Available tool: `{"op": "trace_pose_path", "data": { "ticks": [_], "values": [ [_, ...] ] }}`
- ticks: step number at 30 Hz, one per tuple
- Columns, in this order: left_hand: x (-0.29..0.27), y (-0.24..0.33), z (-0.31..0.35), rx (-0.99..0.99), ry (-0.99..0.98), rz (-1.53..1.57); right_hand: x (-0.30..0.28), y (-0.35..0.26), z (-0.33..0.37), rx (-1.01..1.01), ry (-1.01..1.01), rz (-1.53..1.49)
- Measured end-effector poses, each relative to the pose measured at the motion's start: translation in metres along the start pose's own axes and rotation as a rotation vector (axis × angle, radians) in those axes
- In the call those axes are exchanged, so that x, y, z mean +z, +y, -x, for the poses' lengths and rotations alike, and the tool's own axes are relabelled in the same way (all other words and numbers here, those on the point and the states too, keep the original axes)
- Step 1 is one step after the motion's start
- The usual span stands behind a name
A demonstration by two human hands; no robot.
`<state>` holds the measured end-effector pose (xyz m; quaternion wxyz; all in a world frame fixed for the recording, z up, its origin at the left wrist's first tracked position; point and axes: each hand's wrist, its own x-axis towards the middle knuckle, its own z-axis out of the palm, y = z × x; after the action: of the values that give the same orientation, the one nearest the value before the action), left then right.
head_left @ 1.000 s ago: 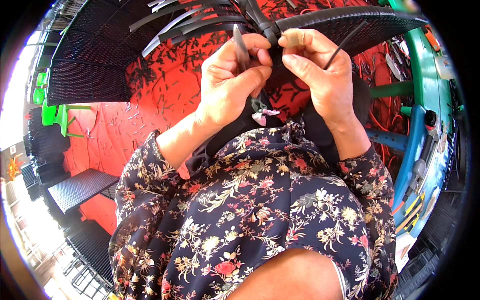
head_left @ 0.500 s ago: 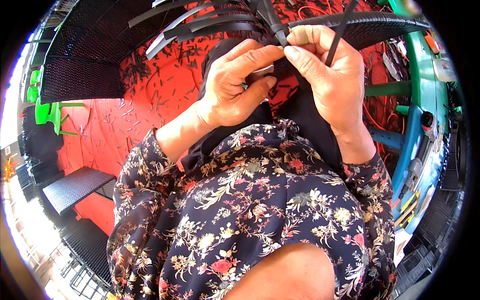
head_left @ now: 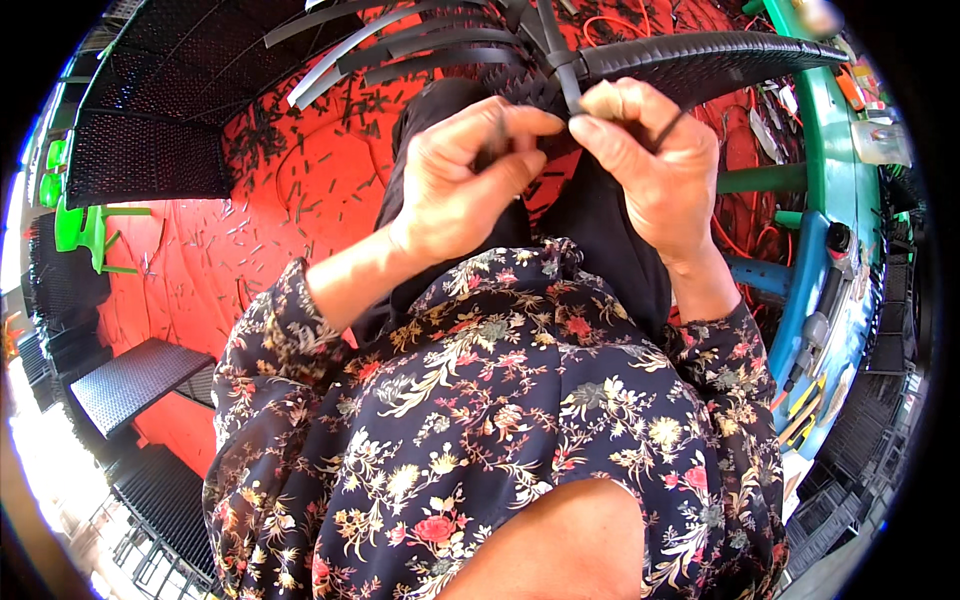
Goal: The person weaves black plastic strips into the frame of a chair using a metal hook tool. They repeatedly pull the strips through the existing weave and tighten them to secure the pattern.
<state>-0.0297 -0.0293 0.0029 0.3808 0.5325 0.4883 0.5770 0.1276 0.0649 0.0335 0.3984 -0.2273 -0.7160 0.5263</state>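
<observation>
My right hand (head_left: 660, 165) is pinched, thumb against forefinger, at the tip of a dark frame bar (head_left: 567, 85). A narrow black plastic strip (head_left: 672, 128) crosses its fingers, partly blurred. Just left of the bar, my left hand (head_left: 460, 180) is curled with thumb and forefinger close together. A dark smear shows inside its fingers, too blurred to name. Flat black weaving strips (head_left: 440, 50) fan out leftward from the bar. To the right, a black woven panel (head_left: 700, 62) joins it.
Black strip offcuts litter the red floor covering (head_left: 310, 230). A large black woven piece (head_left: 150, 150) stands at left, near a green plastic stool (head_left: 85, 228) and a small woven table (head_left: 140, 380). At right, a blue-green bench (head_left: 835, 190) holds a power tool (head_left: 825, 290) and several hand tools.
The strip end that stuck up above my right hand no longer shows there. My hands sit slightly lower from the bar's tip, and the whole view has shifted a little.
</observation>
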Motion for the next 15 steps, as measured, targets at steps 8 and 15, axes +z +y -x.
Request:
{"op": "trace_pose_path", "data": {
  "ticks": [8, 15],
  "values": [
    [0.021, 0.038, -0.028, -0.517, 0.189, 0.576, -0.025, 0.011, 0.004, -0.275, -0.246, 0.159],
    [0.020, 0.026, -0.013, 0.342, -0.014, -0.270, -0.038, 0.001, -0.003, 0.076, 0.099, -0.640]
  ]
}}
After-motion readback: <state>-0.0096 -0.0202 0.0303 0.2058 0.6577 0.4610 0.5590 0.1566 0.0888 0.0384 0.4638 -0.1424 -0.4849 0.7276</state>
